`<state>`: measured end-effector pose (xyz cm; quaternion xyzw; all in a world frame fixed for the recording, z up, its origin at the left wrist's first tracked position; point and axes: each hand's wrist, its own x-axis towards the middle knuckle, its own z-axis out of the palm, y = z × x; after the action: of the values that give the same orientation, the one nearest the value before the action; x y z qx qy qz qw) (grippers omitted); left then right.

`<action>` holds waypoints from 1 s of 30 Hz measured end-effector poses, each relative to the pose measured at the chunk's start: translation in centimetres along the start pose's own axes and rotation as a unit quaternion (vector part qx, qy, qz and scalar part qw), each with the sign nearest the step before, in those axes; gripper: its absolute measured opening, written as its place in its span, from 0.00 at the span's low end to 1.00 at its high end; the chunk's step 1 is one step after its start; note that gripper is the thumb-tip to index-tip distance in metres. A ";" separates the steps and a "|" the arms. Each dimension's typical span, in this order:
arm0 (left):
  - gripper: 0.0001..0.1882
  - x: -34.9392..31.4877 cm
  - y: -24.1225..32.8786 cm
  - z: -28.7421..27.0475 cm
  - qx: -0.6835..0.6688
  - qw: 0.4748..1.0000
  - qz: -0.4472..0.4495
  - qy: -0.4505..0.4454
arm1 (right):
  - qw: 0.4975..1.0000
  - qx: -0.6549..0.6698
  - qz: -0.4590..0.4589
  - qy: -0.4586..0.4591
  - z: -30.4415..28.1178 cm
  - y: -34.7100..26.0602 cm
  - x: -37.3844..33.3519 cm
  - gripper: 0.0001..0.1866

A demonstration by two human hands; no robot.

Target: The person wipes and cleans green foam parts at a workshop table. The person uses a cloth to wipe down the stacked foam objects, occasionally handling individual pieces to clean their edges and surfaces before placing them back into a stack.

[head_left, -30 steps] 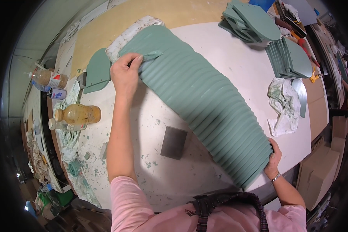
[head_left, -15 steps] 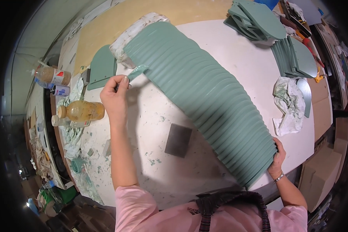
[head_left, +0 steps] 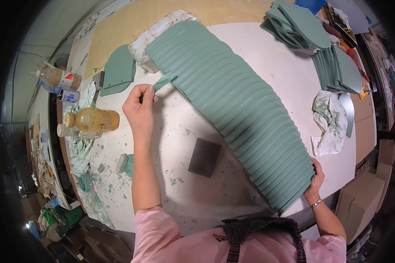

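Note:
A long row of overlapping flat green panels (head_left: pixel 232 105) lies slantwise across the white table, fanned out with their rounded edges showing. Its far end leans on a white block (head_left: pixel 145 51) with brown stains. My left hand (head_left: pixel 140 107) is closed on a small green-smeared scraper (head_left: pixel 166 81), whose tip touches the left edge of the row near the far end. Its handle is mostly hidden in my fingers. My right hand (head_left: pixel 315 180) grips the near right end of the row, fingers over the edge, with the thumb side partly hidden.
A dark rectangular block (head_left: pixel 204 158) lies left of the row. Bottles (head_left: pixel 94 120) and stained rags (head_left: pixel 81 149) stand and lie at the left. More green panels (head_left: pixel 338 70) are stacked at the right, beside a crumpled cloth (head_left: pixel 329 122). Cardboard boxes (head_left: pixel 360 201) stand below the right edge.
My left hand and the scraper have moved slightly right, the scraper tip now further over the panel edge. My right hand keeps its hold. The whole view has shifted a little.

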<state>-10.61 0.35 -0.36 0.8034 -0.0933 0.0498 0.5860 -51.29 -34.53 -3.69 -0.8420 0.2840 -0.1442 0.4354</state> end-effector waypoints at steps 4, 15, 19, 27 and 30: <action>0.07 0.6 -0.1 0.1 -0.017 1.000 -0.004 0.004 | 1.000 0.003 -0.002 0.000 0.0 0.1 0.0 0.46; 0.07 -1.0 -0.5 -2.3 -0.030 0.996 0.004 0.079 | 1.000 0.016 -0.007 -0.007 0.4 0.1 0.1 0.46; 0.05 -5.6 -0.6 -5.2 -0.042 0.996 -0.051 0.056 | 1.000 0.008 -0.008 -0.025 -0.2 2.0 -0.3 0.46; 0.05 -17.7 -4.0 -18.7 0.165 0.944 -0.107 0.267 | 0.999 0.030 -0.032 -0.002 -0.4 3.3 -0.1 0.44; 0.05 -20.8 -5.4 -18.8 0.187 0.937 -0.104 0.274 | 0.999 0.023 -0.041 -0.008 -0.2 3.2 0.0 0.43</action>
<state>-29.29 21.74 -3.51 0.8588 0.1661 0.2237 0.4299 -52.48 -36.15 -6.20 -0.8439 0.2427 -0.1615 0.4505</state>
